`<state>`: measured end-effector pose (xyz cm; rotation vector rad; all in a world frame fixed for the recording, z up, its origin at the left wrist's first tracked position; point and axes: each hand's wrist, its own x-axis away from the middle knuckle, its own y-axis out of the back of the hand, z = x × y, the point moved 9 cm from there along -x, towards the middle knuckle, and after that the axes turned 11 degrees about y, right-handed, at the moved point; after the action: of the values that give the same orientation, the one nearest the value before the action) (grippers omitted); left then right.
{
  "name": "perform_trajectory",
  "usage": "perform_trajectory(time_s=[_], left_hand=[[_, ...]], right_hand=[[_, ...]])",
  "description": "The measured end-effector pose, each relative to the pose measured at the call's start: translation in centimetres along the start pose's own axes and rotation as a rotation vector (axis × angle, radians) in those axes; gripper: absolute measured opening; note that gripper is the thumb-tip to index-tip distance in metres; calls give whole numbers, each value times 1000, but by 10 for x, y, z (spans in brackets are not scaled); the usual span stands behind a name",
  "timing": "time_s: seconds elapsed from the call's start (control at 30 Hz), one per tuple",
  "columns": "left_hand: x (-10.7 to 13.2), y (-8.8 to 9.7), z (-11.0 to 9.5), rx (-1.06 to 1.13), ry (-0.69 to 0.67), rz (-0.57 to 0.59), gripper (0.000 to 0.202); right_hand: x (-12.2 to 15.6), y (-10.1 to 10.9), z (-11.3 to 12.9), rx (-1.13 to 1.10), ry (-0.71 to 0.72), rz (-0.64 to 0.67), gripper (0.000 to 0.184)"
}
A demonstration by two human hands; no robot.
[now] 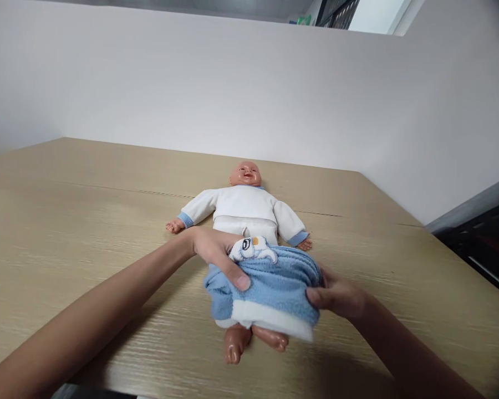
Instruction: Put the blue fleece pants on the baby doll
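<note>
A baby doll (244,202) lies on its back, head away from me and arms spread, in a white top with blue cuffs. Over its legs is a bunched blue garment (270,282) with a white band and a stitched cartoon face; whether it is pants or another piece I cannot tell. My left hand (222,252) grips it from the left, thumb on the front and fingers hidden behind the cloth. On the right edge, my right hand (336,291) pinches the gathered fabric between thumb and fingers. The doll's bare feet (238,341) stick out below the white band.
The doll rests on a wide wooden table (108,221) with seams across its top. A pale wall (191,83) rises behind the table's far edge. Dark shelving or equipment (482,238) stands beyond the right edge.
</note>
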<state>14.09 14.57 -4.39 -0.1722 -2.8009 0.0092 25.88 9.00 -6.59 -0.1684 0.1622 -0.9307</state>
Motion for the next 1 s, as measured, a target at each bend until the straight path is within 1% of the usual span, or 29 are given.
perform_trajectory(time_s=[0.07,0.1,0.13,0.2,0.27,0.37,0.4,0.43,0.47,0.5,0.6,0.63,0.67,0.73,0.77,0.83,0.87,0.93,1.0], left_hand=[[-3,-1,-1,1,0,2,87],[-4,1,-3,-5,-12,-28,97],[-4,4,-5,-12,-27,-67,104],[-2,9,-7,-15,-53,-137,107],[1,12,-7,8,-68,-179,98],[7,15,-6,40,-73,-212,76],[8,15,-5,45,-73,-216,70],[8,15,-4,51,-72,-217,65],[8,15,-4,60,-75,-221,60],[8,15,-4,69,-75,-229,54],[4,17,-9,78,-97,-272,44],[4,17,-13,67,-119,-292,44],[4,17,-18,41,-140,-309,45],[4,15,-29,-26,-169,-354,47],[4,14,-32,-54,-160,-378,42],[4,11,-35,-88,-105,-401,26],[2,7,-34,-100,-72,-389,22],[-1,-1,-33,-151,-26,-353,20],[-4,-6,-33,-239,-15,-342,26]], right_hand=[[1,13,-8,5,10,-129,81],[1,17,-12,5,6,-166,77],[2,19,-15,11,1,-185,73],[3,18,-16,49,-4,-172,69],[2,11,-10,90,23,-100,72],[-2,-4,2,105,64,51,87],[-4,-6,6,121,73,66,86],[-8,-5,10,152,84,43,81],[-12,0,15,197,101,-15,72],[-16,9,21,258,130,-111,63],[-18,34,44,471,211,-444,36],[-17,36,50,524,217,-519,31],[-15,35,52,548,208,-561,28],[-9,22,47,492,144,-561,29],[-5,12,39,430,97,-541,32],[9,-15,16,293,-36,-488,42],[18,-26,7,268,-78,-499,49],[33,-47,-9,256,-142,-495,60],[48,-58,-22,257,-212,-564,69]])
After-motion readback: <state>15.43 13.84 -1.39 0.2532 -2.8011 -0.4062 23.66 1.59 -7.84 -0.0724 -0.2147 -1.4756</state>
